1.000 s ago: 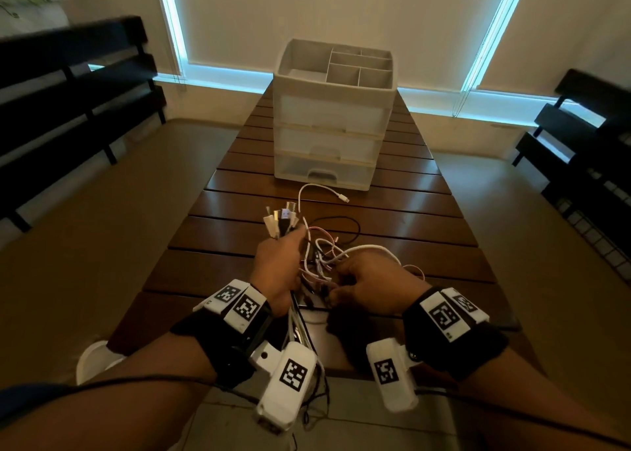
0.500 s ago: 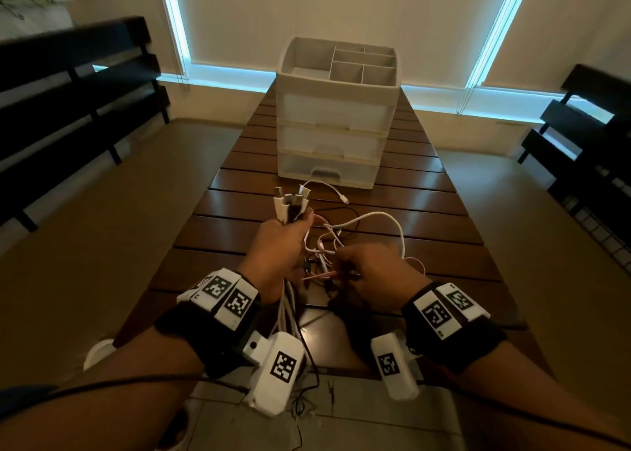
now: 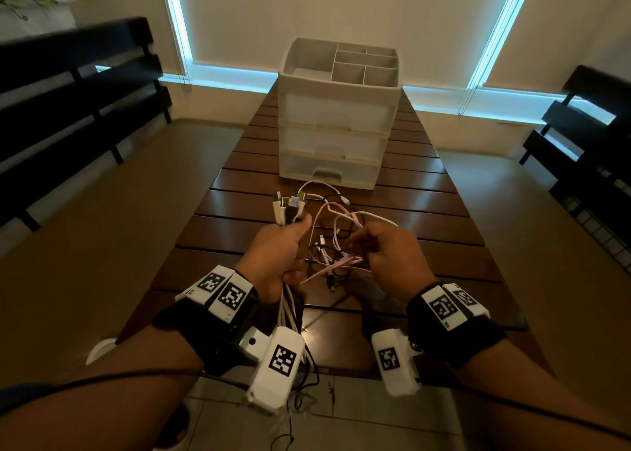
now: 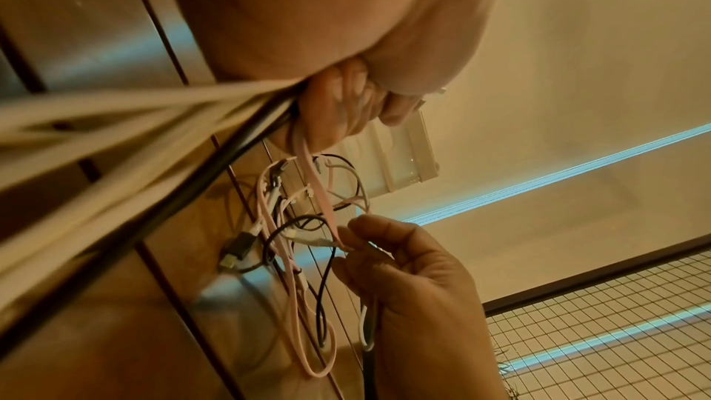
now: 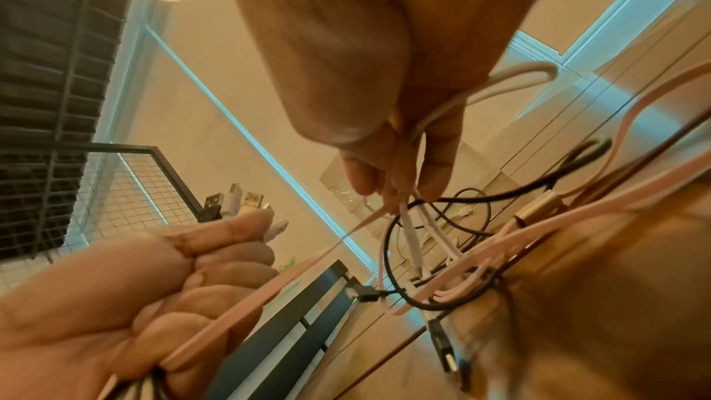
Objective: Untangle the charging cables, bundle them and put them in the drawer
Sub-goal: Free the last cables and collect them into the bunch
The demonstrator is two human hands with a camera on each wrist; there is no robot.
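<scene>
While the left hand (image 3: 280, 256) is closed in a fist around a gathered bunch of charging cables (image 3: 336, 245), their USB plugs (image 3: 289, 208) stand up together above the thumb, so that the sorted ends remain aligned and cannot slip back into the knot. Below the fist, the gripped cords hang over the near edge of the counter (image 3: 426, 208). The right hand (image 3: 386, 256), just right of the tangle, pinches strands between thumb and fingertips (image 5: 435, 184); the right wrist view shows a white cord and a flat pink cable (image 5: 246, 306) held there, the pink one running taut across to the left fist. Holding it taut probably serves to trace one cable through the loops. The remaining black, white and pink loops lie partly on the counter between the two hands, still crossed over one another. A white drawer unit (image 3: 336, 122) stands at the far end of the counter, with its drawers apparently closed. Untangling therefore appears incomplete; bundling and stowing are not yet done.
</scene>
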